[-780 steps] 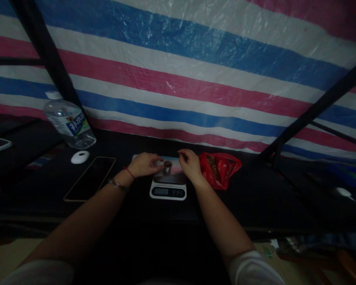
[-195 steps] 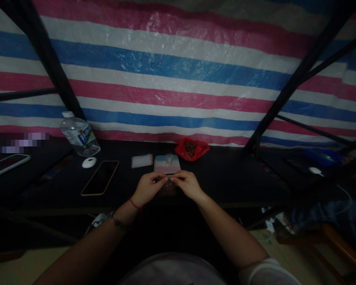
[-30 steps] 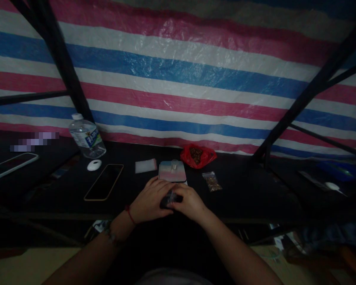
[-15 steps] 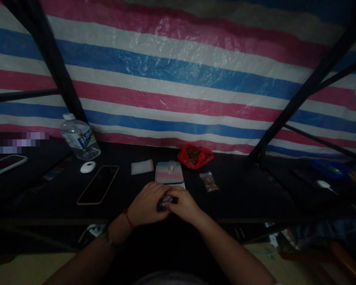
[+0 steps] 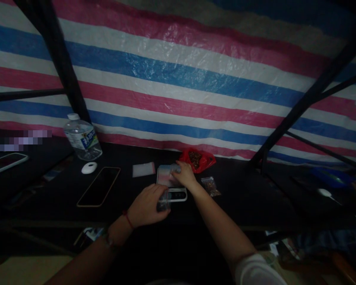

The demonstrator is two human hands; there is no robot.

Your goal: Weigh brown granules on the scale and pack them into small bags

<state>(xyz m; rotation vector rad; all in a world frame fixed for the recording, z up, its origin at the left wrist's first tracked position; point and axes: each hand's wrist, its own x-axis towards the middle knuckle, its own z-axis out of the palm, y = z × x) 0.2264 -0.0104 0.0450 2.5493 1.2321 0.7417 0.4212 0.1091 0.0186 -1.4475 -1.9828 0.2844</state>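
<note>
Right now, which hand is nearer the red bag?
Right. The right hand is over the scale, just left of the red bag; the left hand is farther off, at the scale's near-left corner, holding a clear plastic bag.

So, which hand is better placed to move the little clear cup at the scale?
Probably the right hand: its fingers are at the cup. The left hand is nearer the front of the scale, holding clear plastic.

We are shifting our right hand (image 5: 185, 176) from the clear plastic (image 5: 163, 202) to the small cup (image 5: 174, 169), our left hand (image 5: 145, 204) holding alone, scale display (image 5: 178, 195) now showing.
</note>
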